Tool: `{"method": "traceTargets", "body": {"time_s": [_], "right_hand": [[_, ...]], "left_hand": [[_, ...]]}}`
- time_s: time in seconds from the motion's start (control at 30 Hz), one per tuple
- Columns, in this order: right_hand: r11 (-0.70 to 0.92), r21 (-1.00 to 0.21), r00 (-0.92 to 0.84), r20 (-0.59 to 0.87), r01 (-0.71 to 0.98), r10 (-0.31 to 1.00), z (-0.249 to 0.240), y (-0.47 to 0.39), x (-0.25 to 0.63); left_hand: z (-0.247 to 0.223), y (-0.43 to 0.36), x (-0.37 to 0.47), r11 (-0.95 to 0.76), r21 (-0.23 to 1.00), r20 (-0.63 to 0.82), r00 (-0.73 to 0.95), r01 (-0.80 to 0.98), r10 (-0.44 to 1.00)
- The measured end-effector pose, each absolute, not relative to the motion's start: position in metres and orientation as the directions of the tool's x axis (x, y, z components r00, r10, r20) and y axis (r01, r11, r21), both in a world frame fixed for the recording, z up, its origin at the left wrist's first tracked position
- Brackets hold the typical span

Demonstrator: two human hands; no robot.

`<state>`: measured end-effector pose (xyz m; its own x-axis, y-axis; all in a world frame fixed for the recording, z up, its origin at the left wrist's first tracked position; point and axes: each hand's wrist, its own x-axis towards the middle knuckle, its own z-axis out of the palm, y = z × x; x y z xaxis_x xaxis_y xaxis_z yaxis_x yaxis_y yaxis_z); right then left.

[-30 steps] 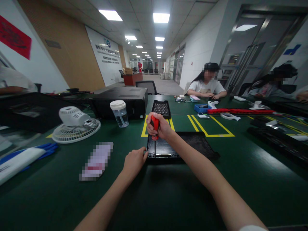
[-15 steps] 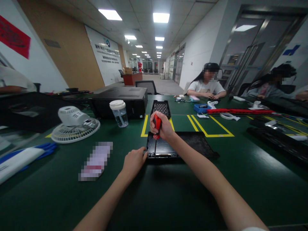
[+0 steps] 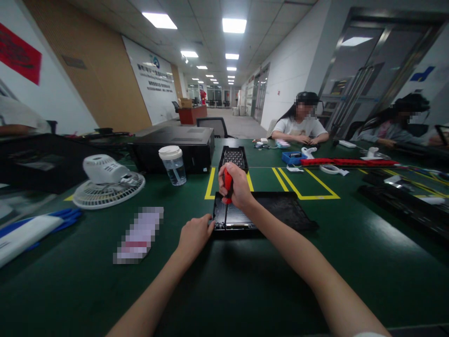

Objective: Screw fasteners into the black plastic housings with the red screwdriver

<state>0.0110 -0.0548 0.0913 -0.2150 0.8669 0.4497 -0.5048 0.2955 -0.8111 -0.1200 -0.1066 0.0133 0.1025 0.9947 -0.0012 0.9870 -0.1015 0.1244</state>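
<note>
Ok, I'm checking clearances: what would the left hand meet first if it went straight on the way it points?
The left hand would first meet the left edge of the black panel, which it seems to touch, though depth leaves exact contact unclear.

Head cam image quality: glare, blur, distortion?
All head view: ceiling lights blown out; glare on the table at right; wide-angle stretch toward the edges; small text on the wall sign illegible; screwdriver tip unclear against the black tray.
</note>
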Motion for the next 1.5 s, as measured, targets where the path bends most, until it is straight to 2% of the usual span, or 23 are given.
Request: {"method": "traceTargets", "body": {"time_s": [0.57, 0.97, 1.5], "right_hand": [[0.410, -0.835, -0.056, 0.460, -0.368, 0.886, 0.094, -0.067, -0.004], [0.452, -0.830, 0.129, 0.435, -0.326, 0.891, 0.096, -0.070, -0.009], [0.479, -0.845, 0.204, 0.438, -0.237, 0.875, 0.092, -0.076, -0.018]], "left_hand": [[0.012, -0.106, -0.121, -0.115, 0.111, 0.010, 0.115, 0.987, 0.993], [0.009, -0.106, -0.121, -0.104, 0.113, 0.006, 0.104, 0.988, 0.995], [0.008, -0.106, -0.121, -0.116, 0.091, 0.026, 0.115, 0.989, 0.993]]}}
